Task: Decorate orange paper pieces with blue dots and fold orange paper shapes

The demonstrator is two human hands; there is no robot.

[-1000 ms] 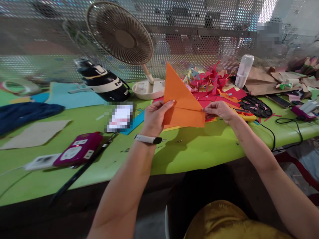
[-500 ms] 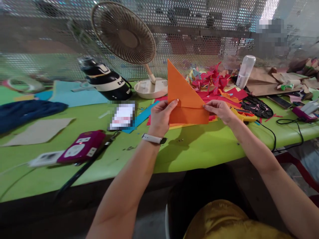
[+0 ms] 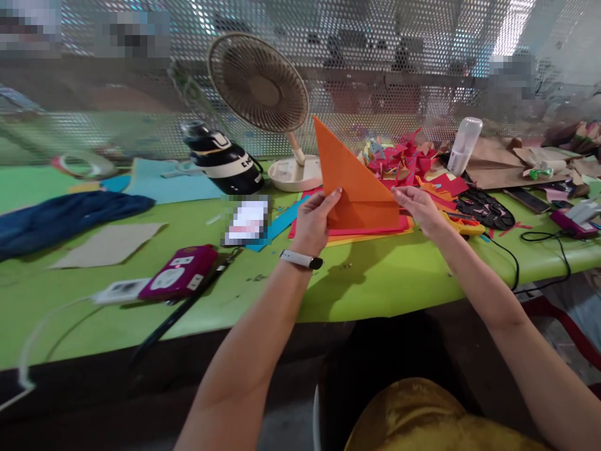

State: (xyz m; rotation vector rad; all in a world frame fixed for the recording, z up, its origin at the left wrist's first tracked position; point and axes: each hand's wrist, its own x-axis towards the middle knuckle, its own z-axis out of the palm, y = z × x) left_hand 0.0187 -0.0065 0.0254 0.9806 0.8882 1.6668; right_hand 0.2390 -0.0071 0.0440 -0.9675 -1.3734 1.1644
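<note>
Pinching orange paper (image 3: 352, 175) in nearly closed fingers (image 3: 331, 202) of left hand (image 3: 312, 227) and right hand (image 3: 421, 211); baring more red sheets (image 3: 404, 225), holding fold (image 3: 364, 202) off desk (image 3: 347, 304).

1 fan (image 3: 258, 84) nr blk/wht bottle (image 3: 228, 164), w/ phone (image 3: 246, 220), purple box (image 3: 181, 271) & navy cloth (image 3: 70, 218) on grn table (image 3: 347, 297).

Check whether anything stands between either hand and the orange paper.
Nothing visible does. The left hand grips the orange paper at its left side, thumb on the near face, and the right hand pinches its right end. The fan stands beyond the paper, not between it and either hand.
</note>
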